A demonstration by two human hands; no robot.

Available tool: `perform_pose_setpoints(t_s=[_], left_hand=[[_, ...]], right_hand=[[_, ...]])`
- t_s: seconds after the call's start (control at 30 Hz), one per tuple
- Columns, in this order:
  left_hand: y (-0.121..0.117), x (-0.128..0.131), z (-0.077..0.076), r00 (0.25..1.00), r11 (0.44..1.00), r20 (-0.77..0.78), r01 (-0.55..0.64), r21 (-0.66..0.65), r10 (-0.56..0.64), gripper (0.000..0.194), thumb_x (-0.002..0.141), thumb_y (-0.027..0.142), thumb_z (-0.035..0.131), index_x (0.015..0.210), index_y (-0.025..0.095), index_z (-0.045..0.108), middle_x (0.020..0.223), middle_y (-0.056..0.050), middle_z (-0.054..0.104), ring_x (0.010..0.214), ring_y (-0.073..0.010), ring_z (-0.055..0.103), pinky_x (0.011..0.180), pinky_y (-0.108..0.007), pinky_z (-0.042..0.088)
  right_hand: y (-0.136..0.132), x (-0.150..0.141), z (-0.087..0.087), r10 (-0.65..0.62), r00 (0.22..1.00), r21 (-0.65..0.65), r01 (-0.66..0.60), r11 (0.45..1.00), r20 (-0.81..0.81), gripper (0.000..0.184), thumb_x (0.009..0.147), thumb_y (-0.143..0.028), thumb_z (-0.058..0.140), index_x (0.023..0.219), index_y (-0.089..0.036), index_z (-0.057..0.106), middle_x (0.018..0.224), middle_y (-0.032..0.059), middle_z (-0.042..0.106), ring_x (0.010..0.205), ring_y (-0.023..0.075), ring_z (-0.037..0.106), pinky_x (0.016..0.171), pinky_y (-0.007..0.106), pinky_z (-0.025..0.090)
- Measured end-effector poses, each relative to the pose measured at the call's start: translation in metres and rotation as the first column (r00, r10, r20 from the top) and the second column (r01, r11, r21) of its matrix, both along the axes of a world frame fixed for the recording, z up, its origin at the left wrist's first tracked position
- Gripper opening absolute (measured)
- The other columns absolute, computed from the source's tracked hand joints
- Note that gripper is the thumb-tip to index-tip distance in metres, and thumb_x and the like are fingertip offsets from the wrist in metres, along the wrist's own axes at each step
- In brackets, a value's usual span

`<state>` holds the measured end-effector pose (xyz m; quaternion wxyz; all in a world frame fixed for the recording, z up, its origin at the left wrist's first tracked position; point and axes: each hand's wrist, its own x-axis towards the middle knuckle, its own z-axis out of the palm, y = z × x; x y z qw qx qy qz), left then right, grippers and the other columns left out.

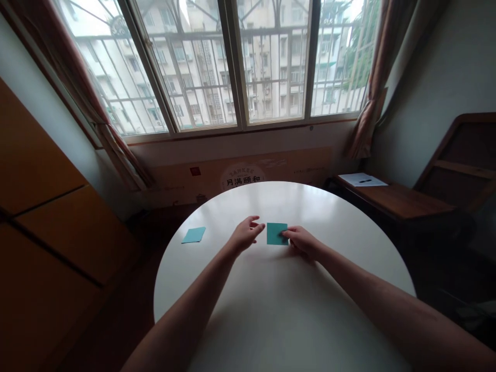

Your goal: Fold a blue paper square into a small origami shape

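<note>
Right hand (pixel 303 241) grips a teal paper square (pixel 274 234) at its right edge, thumb on the face, the sheet held above the white desk (pixel 248 310). Left hand (pixel 246 234) is empty and open, fingers spread, just beside the square's left edge. Lighter teal paper (pixel 194 235) lies on the desk near its left rim, well apart from both hands.

right hand (pixel 303 241) — fingers partly hidden; table (pixel 248 320) — cut off
</note>
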<state>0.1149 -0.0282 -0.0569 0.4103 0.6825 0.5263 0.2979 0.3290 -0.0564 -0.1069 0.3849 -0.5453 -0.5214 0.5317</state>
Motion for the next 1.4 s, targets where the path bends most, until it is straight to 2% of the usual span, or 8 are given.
perform_pose_setpoints(t_s=[0.13,0.33,0.47,0.7,0.8,1.0,1.3,1.4], left_hand=[[-0.013,0.011,-0.016,0.977,0.999,0.215,0.000,-0.044,0.009,0.059,0.084,0.035,0.072,0.135,0.013,0.051,0.107,-0.014,0.067,0.088,-0.0213,0.067,0.058,-0.025,0.056],[-0.023,0.006,-0.017,0.910,0.978,0.407,0.010,-0.208,0.077,0.030,0.074,0.021,0.077,0.099,0.010,0.066,0.081,-0.008,0.067,0.064,-0.0155,0.063,0.048,-0.022,0.050],[-0.024,0.003,-0.014,0.815,0.935,0.533,-0.026,-0.354,0.225,0.024,0.078,0.021,0.073,0.099,0.014,0.062,0.076,-0.002,0.063,0.060,-0.0103,0.059,0.052,-0.019,0.050],[-0.039,0.015,-0.013,0.699,0.835,0.631,0.086,-0.543,0.338,0.019,0.081,0.022,0.072,0.089,0.018,0.055,0.071,0.001,0.058,0.060,-0.0079,0.060,0.055,-0.016,0.049],[-0.048,0.023,-0.014,0.701,0.806,0.634,0.145,-0.574,0.326,0.019,0.080,0.022,0.073,0.089,0.017,0.057,0.072,0.001,0.058,0.061,-0.0087,0.061,0.053,-0.016,0.048],[-0.052,0.025,-0.015,0.736,0.804,0.632,0.212,-0.555,0.243,0.029,0.073,0.026,0.080,0.094,0.014,0.064,0.085,-0.003,0.063,0.063,-0.0079,0.060,0.053,-0.017,0.047],[-0.050,0.020,-0.011,0.853,0.864,0.521,0.233,-0.447,0.040,0.037,0.064,0.035,0.085,0.092,0.017,0.069,0.096,-0.008,0.066,0.070,-0.0146,0.064,0.044,-0.017,0.039],[-0.045,0.014,-0.005,0.875,0.933,0.483,0.148,-0.328,0.031,0.036,0.065,0.037,0.082,0.091,0.016,0.070,0.087,-0.007,0.066,0.072,-0.0167,0.062,0.043,-0.018,0.041]], right_hand=[[0.002,0.005,0.003,0.097,0.995,-0.016,-0.097,0.995,-0.013,0.028,0.098,-0.037,0.060,0.083,-0.013,0.062,0.061,-0.0060,0.051,0.046,0.0066,0.042,0.047,0.020,0.038],[-0.005,-0.002,0.003,0.159,0.979,0.128,-0.143,0.981,-0.130,0.031,0.078,-0.043,0.075,0.082,-0.012,0.073,0.074,0.0022,0.065,0.066,0.0140,0.054,0.060,0.025,0.041],[-0.014,0.003,0.008,0.081,0.973,0.150,-0.048,0.988,-0.218,0.052,0.090,-0.060,0.054,0.116,-0.017,0.069,0.089,0.0059,0.065,0.058,0.0122,0.048,0.045,0.022,0.030],[-0.023,-0.003,0.015,0.184,0.934,0.281,-0.096,0.955,-0.306,0.054,0.077,-0.042,0.080,0.125,-0.021,0.066,0.108,0.0095,0.068,0.095,0.0222,0.061,0.075,0.031,0.052],[-0.026,-0.008,0.017,0.283,0.899,0.364,-0.154,0.919,-0.334,0.045,0.081,-0.038,0.079,0.121,-0.022,0.068,0.115,0.0095,0.069,0.102,0.0236,0.064,0.092,0.038,0.050],[-0.032,-0.014,0.020,0.269,0.876,0.377,-0.111,0.920,-0.400,0.038,0.082,-0.041,0.079,0.113,-0.020,0.070,0.108,0.0095,0.073,0.097,0.0243,0.068,0.090,0.039,0.051],[-0.039,-0.014,0.022,0.107,0.924,0.348,0.029,0.937,-0.366,0.039,0.083,-0.051,0.075,0.100,-0.016,0.072,0.093,0.0098,0.072,0.087,0.0234,0.066,0.082,0.038,0.052],[-0.038,-0.009,0.023,0.104,0.929,0.369,0.037,0.929,-0.355,0.039,0.081,-0.051,0.077,0.098,-0.017,0.073,0.094,0.0095,0.073,0.088,0.0235,0.066,0.082,0.037,0.052]])
